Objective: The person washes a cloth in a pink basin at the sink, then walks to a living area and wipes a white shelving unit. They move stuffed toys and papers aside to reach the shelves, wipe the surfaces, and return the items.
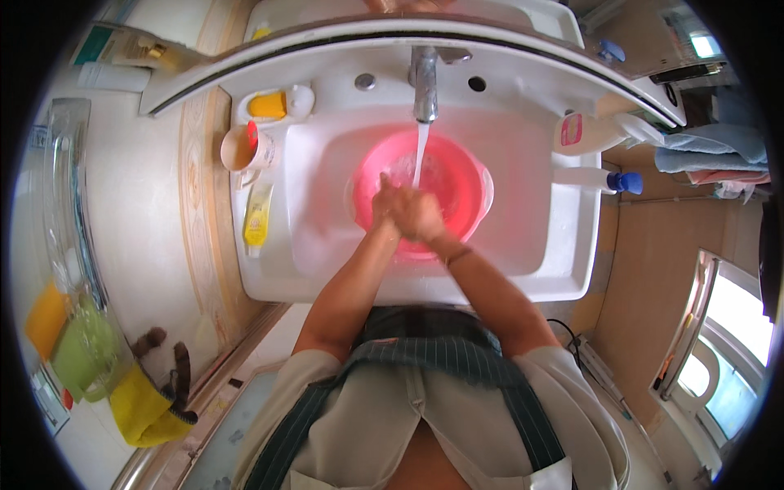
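My left hand (384,202) and my right hand (419,215) are pressed together over a pink plastic basin (474,211). Both are blurred, and the right one partly covers the left. One finger of the left hand points up and away from me. I cannot make out anything held between them. Water (422,150) runs from a chrome faucet (425,86) into the basin, just beyond my hands. Foamy water (407,165) shows inside. The basin stands in a white washbasin sink (514,245); my forearms hide part of its near rim.
Along the sink's left ledge are a soap dish (301,101) with a yellow bar (267,105), a cup (237,150) and a yellow tube (258,217). A spray bottle (585,133) and a blue-capped bottle (588,179) lie across the right edge. A mirror ledge (343,32) crosses behind the faucet.
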`<state>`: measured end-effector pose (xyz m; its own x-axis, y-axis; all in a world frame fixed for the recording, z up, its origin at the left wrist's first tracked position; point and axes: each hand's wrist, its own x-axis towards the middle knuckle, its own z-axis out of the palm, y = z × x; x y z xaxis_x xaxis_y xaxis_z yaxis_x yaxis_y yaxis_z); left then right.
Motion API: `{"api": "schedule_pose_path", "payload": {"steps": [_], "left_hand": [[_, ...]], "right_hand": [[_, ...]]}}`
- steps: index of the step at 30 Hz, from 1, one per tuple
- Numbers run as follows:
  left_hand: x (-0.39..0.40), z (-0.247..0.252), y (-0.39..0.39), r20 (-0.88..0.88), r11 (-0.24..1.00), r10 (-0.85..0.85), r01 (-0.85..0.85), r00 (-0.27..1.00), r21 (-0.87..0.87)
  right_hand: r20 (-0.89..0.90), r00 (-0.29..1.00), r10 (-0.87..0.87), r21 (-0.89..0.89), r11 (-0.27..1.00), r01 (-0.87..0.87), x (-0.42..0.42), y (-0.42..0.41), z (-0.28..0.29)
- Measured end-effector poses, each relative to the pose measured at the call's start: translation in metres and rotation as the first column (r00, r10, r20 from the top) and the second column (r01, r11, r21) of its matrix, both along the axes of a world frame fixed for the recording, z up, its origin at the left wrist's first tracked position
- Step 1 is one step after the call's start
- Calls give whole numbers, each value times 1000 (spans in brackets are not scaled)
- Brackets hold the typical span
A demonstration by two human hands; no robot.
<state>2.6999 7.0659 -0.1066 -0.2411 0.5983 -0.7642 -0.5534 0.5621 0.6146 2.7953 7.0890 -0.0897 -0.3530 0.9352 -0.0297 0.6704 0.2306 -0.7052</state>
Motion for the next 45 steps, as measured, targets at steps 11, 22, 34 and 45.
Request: {"api": "schedule_pose_path", "payload": {"steps": [11, 22, 34, 45], "left_hand": [[10, 42, -2, 207, 990, 33, -60, 978, 125], [-41, 49, -2, -296, 833, -350, 440, 889, 335], [-63, 98, 4, -832, 759, -18, 549, 554, 349], [-28, 40, -36, -281, 903, -375, 417, 884, 107]], "right_hand": [[-174, 970, -172, -142, 979, 148, 27, 4, 5], [-703, 681, -205, -508, 815, -279, 77, 9, 40], [-179, 978, -107, -766, 639, -71, 101, 23, 86], [548, 612, 571, -570, 790, -226, 34, -20, -43]]}}
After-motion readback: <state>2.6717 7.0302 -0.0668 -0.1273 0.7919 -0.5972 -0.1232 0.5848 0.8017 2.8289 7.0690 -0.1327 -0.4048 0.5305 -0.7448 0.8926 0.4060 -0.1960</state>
